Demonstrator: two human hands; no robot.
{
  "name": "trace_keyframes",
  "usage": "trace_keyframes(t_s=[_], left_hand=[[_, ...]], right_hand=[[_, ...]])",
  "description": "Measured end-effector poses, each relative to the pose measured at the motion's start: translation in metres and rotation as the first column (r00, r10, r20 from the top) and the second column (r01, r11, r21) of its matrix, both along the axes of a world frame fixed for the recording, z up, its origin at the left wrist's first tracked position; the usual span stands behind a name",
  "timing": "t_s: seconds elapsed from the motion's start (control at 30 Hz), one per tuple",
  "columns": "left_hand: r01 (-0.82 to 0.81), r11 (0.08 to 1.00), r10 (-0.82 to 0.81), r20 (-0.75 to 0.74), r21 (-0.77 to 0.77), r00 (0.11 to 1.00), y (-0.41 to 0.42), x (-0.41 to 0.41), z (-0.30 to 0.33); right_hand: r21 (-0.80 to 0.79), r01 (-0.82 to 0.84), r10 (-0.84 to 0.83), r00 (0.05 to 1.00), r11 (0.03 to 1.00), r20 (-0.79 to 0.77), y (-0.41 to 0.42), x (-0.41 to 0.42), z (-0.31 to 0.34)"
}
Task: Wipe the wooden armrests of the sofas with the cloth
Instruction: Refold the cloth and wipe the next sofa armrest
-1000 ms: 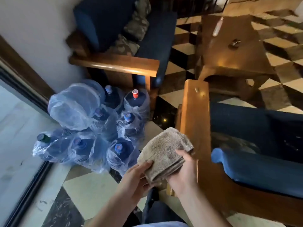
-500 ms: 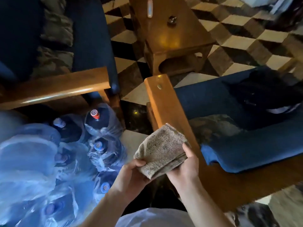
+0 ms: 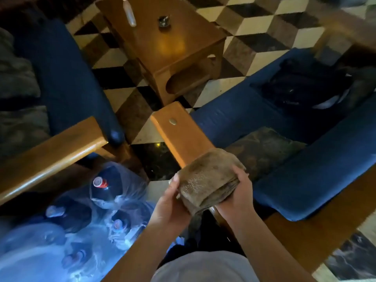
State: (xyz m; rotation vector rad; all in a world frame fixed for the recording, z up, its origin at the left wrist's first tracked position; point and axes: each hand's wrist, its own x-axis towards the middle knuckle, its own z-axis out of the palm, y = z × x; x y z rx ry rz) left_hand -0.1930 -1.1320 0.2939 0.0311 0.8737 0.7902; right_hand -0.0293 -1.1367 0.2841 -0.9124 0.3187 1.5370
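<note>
While both hands are at the lower middle of the frame, the folded brown cloth (image 3: 207, 180) lies across the near part of the wooden armrest (image 3: 181, 135), which runs from the centre of the frame down toward the person. The left hand (image 3: 171, 204) holds the left end of the cloth, with the thumb up along its edge and the fingers underneath, where they are hidden. The right hand (image 3: 236, 192) grips the right end, its fingers curled over the top of the folds. Both hands are closed around the cloth, and the cloth touches the top of the armrest; a loose dark corner hangs down between the wrists.

To the right of this armrest is a blue seat cushion (image 3: 244, 115) with a dark bundle (image 3: 301, 86) on it at the upper right. At the left of the frame a second wooden armrest (image 3: 50, 153) goes diagonally, beside another blue cushion (image 3: 67, 78). Below it, in the lower left, several large water bottles (image 3: 105, 188) wrapped in clear plastic stand close together; one has a red and white cap. At the top centre a small wooden table (image 3: 173, 45) stands on the checkered floor (image 3: 254, 23), with a small dark object (image 3: 164, 21) and a pale, blurred bottle (image 3: 129, 13) on top.
</note>
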Motion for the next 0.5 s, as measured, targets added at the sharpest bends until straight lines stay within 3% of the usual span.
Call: trace_keyframes(t_s=[0.23, 0.4, 0.5], left_hand=[[0.107, 0.994, -0.091, -0.319, 0.033, 0.943, 0.074, 0.047, 0.022], [0.18, 0.984, -0.167, -0.306, 0.013, 0.937, 0.11, 0.079, 0.019], [0.338, 0.936, -0.352, -0.267, -0.1, 0.897, 0.124, 0.082, 0.001]], right_hand=[[0.077, 0.122, -0.123, 0.992, 0.99, 0.008, 0.031, 0.015, 0.001], [0.097, 0.281, -0.262, 0.95, 0.955, -0.171, 0.039, -0.004, -0.01], [0.027, 0.38, -0.369, 0.909, 0.924, -0.193, 0.052, -0.013, -0.025]])
